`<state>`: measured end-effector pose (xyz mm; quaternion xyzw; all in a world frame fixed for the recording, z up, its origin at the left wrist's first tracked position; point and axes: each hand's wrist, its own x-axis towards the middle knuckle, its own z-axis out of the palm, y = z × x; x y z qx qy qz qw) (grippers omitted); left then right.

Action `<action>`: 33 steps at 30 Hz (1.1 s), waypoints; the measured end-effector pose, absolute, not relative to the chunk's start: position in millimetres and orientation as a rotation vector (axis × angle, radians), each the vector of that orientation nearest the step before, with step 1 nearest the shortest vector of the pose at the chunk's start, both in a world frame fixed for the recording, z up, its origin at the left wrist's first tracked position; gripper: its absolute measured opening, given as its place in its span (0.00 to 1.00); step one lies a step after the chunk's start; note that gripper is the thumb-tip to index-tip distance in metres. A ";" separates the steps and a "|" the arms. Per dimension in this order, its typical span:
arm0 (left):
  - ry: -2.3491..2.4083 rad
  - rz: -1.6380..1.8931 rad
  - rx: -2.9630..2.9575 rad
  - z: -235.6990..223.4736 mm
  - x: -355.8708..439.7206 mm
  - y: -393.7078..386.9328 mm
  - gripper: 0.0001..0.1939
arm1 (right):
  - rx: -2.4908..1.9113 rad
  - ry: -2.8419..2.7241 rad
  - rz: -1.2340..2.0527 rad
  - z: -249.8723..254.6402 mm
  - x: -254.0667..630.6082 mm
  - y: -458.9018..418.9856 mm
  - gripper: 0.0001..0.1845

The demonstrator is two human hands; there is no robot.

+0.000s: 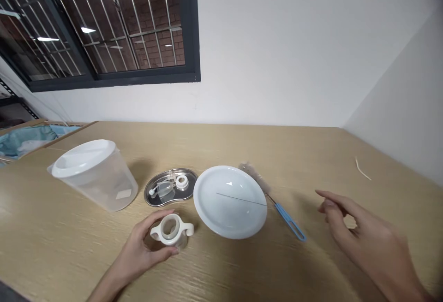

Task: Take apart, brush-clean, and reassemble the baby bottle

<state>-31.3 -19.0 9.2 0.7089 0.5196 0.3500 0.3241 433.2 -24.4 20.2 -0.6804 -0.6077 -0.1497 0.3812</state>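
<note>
My left hand [147, 244] grips a baby bottle [171, 233] with a white two-handled collar, fingers on its far side and thumb on its near side. Its uncapped mouth faces up. Just beyond it, a steel kidney dish [149, 197] holds a white ring [182, 182], a clear cap-like piece [165, 189] and other small parts. To the right stands a white bowl [230, 221] with a thin dark rod [240, 198] across it. A bottle brush [289, 221] with a blue handle lies beside the bowl. My right hand [367, 242] hovers at the right, index finger extended, with nothing visible in it.
A translucent plastic pitcher [100, 177] with a white lid stands at the left. A thin cream-coloured strip [362, 169] lies far right on the wooden table [311, 150]. A bin with a blue liner [31, 138] is at the back left, under a barred window [138, 30].
</note>
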 end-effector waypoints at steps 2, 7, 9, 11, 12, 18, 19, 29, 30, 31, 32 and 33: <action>1.345 0.914 1.856 8.4 -32.1 -19.5 0.32 | -1.738 -1.543 -0.390 19.2 435.6 -24.1 0.17; 1.234 0.908 1.833 11.7 -36.3 -22.0 0.44 | -1.804 -1.538 -0.295 18.9 438.5 -21.3 0.18; 1.200 0.943 1.802 13.1 -39.6 -23.2 0.50 | -1.839 -1.488 -0.236 20.5 436.1 -19.9 0.21; 1.163 1.042 1.778 13.7 -43.0 -23.5 0.49 | -1.884 -1.429 -0.175 21.6 432.8 -18.7 0.26; 1.144 1.118 1.768 13.8 -44.4 -23.3 0.45 | -1.902 -1.403 -0.151 21.7 431.3 -18.1 0.28; 1.240 1.649 1.722 22.7 -48.4 -20.3 0.09 | -1.905 -1.313 -0.034 19.2 428.3 -16.9 0.27; 1.229 1.684 1.740 27.3 -48.9 -19.7 0.10 | -1.912 -1.297 -0.033 20.6 427.5 -17.6 0.25; 1.022 1.630 2.439 105.0 -37.4 28.5 0.16 | -1.942 -1.387 -0.099 27.2 420.1 -22.6 0.29; 1.038 1.595 2.503 107.6 -35.7 37.0 0.16 | -1.915 -1.401 -0.147 23.6 421.1 -21.9 0.31; 1.055 1.547 2.547 107.8 -34.5 45.0 0.16 | -1.889 -1.407 -0.198 19.9 422.2 -21.2 0.32; 1.067 1.501 2.564 105.8 -34.1 52.2 0.17 | -1.868 -1.409 -0.240 16.7 423.4 -20.5 0.34; 1.076 1.458 2.559 101.7 -34.4 58.3 0.19 | -1.851 -1.412 -0.261 14.0 424.6 -19.8 0.34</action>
